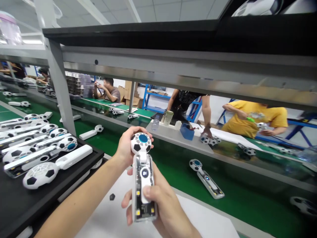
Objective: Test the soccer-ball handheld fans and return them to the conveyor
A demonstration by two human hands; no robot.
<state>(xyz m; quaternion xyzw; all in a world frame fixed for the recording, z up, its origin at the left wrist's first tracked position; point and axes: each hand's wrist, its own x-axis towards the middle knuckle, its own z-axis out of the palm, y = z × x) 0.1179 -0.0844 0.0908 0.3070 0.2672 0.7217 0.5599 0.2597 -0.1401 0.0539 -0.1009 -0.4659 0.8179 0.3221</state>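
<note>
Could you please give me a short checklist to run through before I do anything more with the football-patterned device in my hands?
1. Left hand supports the football-patterned device at its round head: ok.
2. Right hand grips its handle, thumb on the white strip: ok.
3. Display lit: ok, though the marks are too small to read.
4. No loose parts below: not ok, a small black pentagon piece lies on the white surface.
5. Where that piece belongs: cannot tell.
6. Nearby device on the green belt apart from both hands: ok.

Loaded tray (15,201) blocks left; open gap beneath overhead shelf (153,36)
</note>
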